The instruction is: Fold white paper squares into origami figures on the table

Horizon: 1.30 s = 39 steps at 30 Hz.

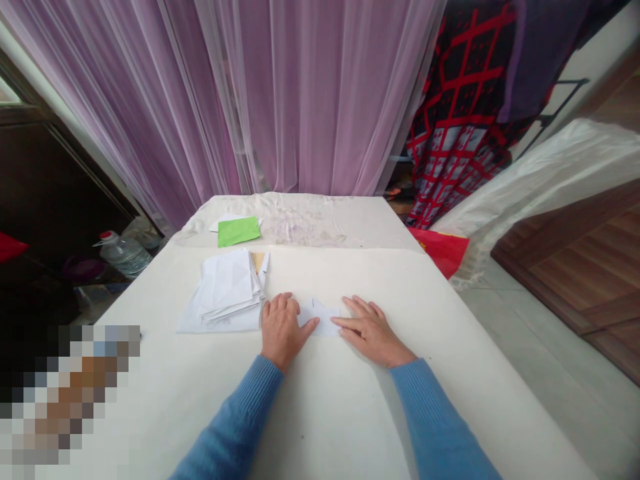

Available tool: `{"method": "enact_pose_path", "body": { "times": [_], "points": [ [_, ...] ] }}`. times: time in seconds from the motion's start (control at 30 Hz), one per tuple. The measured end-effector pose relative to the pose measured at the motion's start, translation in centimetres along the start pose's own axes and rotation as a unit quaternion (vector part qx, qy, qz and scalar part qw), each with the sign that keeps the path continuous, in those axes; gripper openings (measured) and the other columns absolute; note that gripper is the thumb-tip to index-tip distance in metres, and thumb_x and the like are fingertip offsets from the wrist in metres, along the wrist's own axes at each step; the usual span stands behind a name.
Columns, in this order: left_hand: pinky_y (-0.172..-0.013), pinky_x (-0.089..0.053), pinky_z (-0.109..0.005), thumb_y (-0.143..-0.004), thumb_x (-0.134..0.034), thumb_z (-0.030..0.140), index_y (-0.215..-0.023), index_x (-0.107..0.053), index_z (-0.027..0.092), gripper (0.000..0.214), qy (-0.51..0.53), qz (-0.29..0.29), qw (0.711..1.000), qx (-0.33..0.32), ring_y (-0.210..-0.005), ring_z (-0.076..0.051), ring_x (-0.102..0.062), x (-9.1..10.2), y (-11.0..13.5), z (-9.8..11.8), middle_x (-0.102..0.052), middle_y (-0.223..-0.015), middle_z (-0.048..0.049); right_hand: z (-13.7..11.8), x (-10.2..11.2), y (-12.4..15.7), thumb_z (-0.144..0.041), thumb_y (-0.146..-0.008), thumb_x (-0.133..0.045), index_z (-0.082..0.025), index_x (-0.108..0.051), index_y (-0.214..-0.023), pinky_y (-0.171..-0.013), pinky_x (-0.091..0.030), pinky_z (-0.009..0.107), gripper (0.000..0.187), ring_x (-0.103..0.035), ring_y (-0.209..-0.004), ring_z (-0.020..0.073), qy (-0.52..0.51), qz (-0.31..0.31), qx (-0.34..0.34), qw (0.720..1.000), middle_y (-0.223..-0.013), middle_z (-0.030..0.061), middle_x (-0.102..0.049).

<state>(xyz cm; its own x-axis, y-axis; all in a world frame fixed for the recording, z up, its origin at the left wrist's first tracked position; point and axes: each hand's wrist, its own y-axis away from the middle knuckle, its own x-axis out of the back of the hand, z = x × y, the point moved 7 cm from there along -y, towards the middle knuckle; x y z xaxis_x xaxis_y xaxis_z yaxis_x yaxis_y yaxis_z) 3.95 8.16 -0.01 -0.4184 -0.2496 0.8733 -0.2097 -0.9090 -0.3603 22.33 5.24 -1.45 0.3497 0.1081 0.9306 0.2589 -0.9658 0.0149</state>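
Observation:
A small folded piece of white paper lies flat on the white-covered table between my hands. My left hand rests on its left part, thumb stretched to the right over the paper and the other fingers pointing forward. On the right edge of the paper lie the fingertips of my right hand, its fingers spread and nearly flat. Neither hand grips anything. Just left of my left hand sits a stack of white paper sheets, with a larger white sheet beneath it.
A bright green paper piece lies behind the stack, on white paper. The table ends at a purple curtain. A water bottle stands beyond the left edge; a red bag hangs by the right edge.

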Motion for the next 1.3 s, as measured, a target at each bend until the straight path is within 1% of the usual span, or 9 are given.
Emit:
{"method": "enact_pose_path", "body": {
  "times": [0.27, 0.43, 0.6, 0.77, 0.97, 1.07, 1.17, 1.23, 1.3],
  "points": [
    [-0.1, -0.035, -0.056, -0.078, -0.068, 0.039, -0.078, -0.052, 0.022, 0.024, -0.003, 0.001, 1.0, 0.006, -0.114, -0.033, -0.052, -0.2, 0.0, -0.2, -0.06, -0.118, -0.0148, 0.0, 0.0, 0.0, -0.031, -0.091, -0.052, -0.041, -0.065, -0.118, -0.112, -0.021, 0.055, 0.032, -0.031, -0.141, 0.028, -0.003, 0.004, 0.001, 1.0, -0.15, 0.0032, -0.042],
    [-0.101, -0.036, -0.054, -0.08, -0.065, 0.032, -0.081, -0.053, 0.022, 0.016, 0.019, 0.007, 1.0, -0.014, -0.117, -0.031, -0.051, -0.4, 0.3, -0.8, -0.061, -0.119, -0.013, 0.1, 0.0, 0.0, -0.03, -0.091, -0.052, -0.041, -0.067, -0.115, -0.112, -0.021, 0.055, 0.031, -0.032, -0.14, 0.0275, -0.01, 0.006, 0.0, 1.0, -0.149, 0.0024, -0.043],
    [-0.102, -0.038, -0.051, -0.083, -0.057, 0.022, -0.085, -0.056, 0.022, 0.002, 0.035, -0.011, 0.999, -0.032, -0.12, -0.028, -0.051, -0.6, 0.4, -1.7, -0.06, -0.124, -0.0107, 0.4, 0.0, -0.1, -0.029, -0.09, -0.052, -0.039, -0.069, -0.113, -0.112, -0.022, 0.054, 0.03, -0.033, -0.14, 0.0264, -0.021, 0.004, -0.004, 1.0, -0.148, 0.0042, -0.045],
    [-0.103, -0.037, -0.052, -0.084, -0.048, 0.013, -0.086, -0.06, 0.022, 0.015, 0.067, -0.033, 0.996, -0.041, -0.124, -0.027, -0.049, -1.2, 0.3, -2.7, -0.061, -0.126, -0.0096, 0.9, -0.1, -0.1, -0.031, -0.09, -0.051, -0.036, -0.071, -0.111, -0.112, -0.021, 0.054, 0.029, -0.034, -0.139, 0.0259, -0.043, 0.008, 0.002, 0.999, -0.146, 0.0048, -0.047],
    [-0.103, -0.038, -0.053, -0.081, -0.043, 0.007, -0.089, -0.062, 0.022, 0.026, 0.082, -0.045, 0.995, -0.036, -0.127, -0.028, -0.047, -1.8, 0.3, -3.3, -0.06, -0.129, -0.0092, 1.3, 0.0, 0.0, -0.032, -0.091, -0.05, -0.035, -0.071, -0.111, -0.112, -0.022, 0.055, 0.029, -0.034, -0.139, 0.026, -0.048, 0.005, 0.01, 0.999, -0.146, 0.0052, -0.047],
    [-0.103, -0.038, -0.054, -0.081, -0.043, 0.007, -0.09, -0.062, 0.022, 0.026, 0.084, -0.041, 0.995, -0.034, -0.127, -0.028, -0.048, -1.8, 0.4, -3.2, -0.06, -0.129, -0.0093, 0.3, 0.4, -0.1, -0.031, -0.093, -0.048, -0.033, -0.069, -0.114, -0.11, -0.024, 0.055, 0.031, -0.035, -0.138, 0.0266, -0.023, 0.027, 0.017, 0.999, -0.145, 0.006, -0.048],
    [-0.103, -0.039, -0.052, -0.08, -0.042, 0.006, -0.089, -0.062, 0.021, 0.026, 0.082, -0.036, 0.995, -0.034, -0.127, -0.028, -0.048, -1.6, 0.4, -3.1, -0.061, -0.128, -0.0094, -2.3, 0.4, -0.1, -0.034, -0.094, -0.048, -0.033, -0.063, -0.124, -0.111, -0.02, 0.058, 0.033, -0.026, -0.142, 0.0287, 0.009, 0.061, 0.052, 0.997, -0.15, 0.007, -0.04],
    [-0.104, -0.038, -0.051, -0.081, -0.042, 0.006, -0.089, -0.062, 0.021, 0.026, 0.08, -0.034, 0.996, -0.036, -0.127, -0.027, -0.047, -1.6, 0.5, -3.1, -0.06, -0.128, -0.0096, -4.3, -0.2, -0.2, -0.041, -0.093, -0.051, -0.034, -0.06, -0.127, -0.112, -0.017, 0.058, 0.036, -0.022, -0.144, 0.0294, 0.018, 0.07, 0.085, 0.994, -0.154, 0.008, -0.033],
    [-0.104, -0.038, -0.051, -0.081, -0.042, 0.007, -0.09, -0.061, 0.021, 0.026, 0.08, -0.034, 0.995, -0.04, -0.128, -0.027, -0.047, -1.5, 0.5, -3.1, -0.06, -0.129, -0.0098, -5.6, -1.2, -0.3, -0.048, -0.092, -0.051, -0.035, -0.059, -0.129, -0.112, -0.016, 0.059, 0.04, -0.02, -0.144, 0.0306, 0.026, 0.062, 0.103, 0.992, -0.155, 0.0086, -0.032]
  ]
}}
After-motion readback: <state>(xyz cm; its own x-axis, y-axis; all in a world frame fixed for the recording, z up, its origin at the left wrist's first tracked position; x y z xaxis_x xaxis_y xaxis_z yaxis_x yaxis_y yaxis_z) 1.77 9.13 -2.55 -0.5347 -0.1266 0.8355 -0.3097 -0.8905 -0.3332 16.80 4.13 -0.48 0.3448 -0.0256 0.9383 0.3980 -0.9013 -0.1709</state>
